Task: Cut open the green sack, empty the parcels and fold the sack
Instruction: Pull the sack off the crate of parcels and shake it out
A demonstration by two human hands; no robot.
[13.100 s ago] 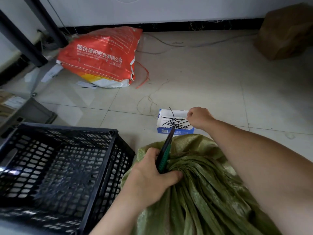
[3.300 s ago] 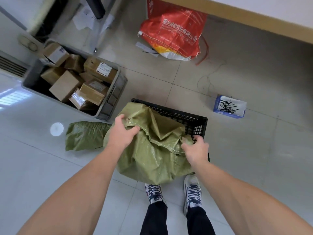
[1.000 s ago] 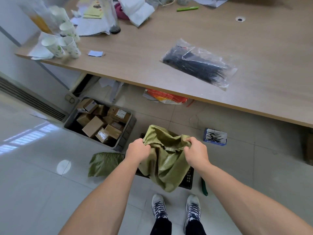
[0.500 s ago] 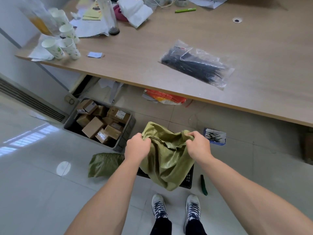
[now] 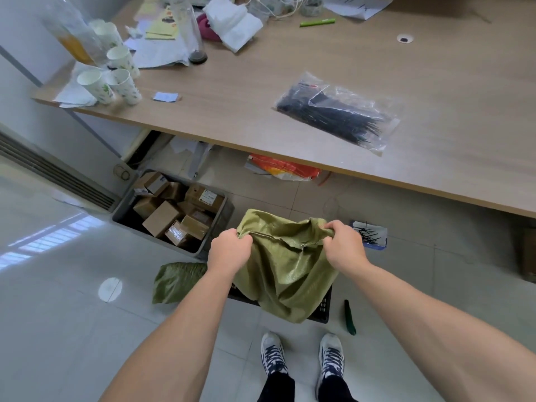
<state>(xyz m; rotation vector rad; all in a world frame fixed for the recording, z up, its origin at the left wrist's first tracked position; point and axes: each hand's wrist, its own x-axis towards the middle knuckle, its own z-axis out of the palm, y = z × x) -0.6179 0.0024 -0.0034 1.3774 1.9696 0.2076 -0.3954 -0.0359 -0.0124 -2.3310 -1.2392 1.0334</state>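
Observation:
I hold the green woven sack (image 5: 287, 274) up in front of me by its top edge. My left hand (image 5: 230, 249) grips the edge on the left and my right hand (image 5: 343, 246) grips it on the right. The sack hangs slack over the black crate (image 5: 323, 310), hiding most of it. A green-handled cutter (image 5: 349, 317) lies on the floor right of the crate. A grey bin (image 5: 214, 227) full of cardboard parcels (image 5: 161, 217) stands to the left under the desk edge.
A second green sack (image 5: 177, 281) lies crumpled on the floor at the left. A small blue box of black cable ties (image 5: 369, 235) sits behind my right hand. The wooden desk (image 5: 290, 91) ahead carries a bag of ties (image 5: 339, 114) and paper cups (image 5: 116, 79).
Since a second ago my hands have moved a little further apart along the sack's top edge, stretching it flatter. Earlier I stood up and lifted the sack off the crate.

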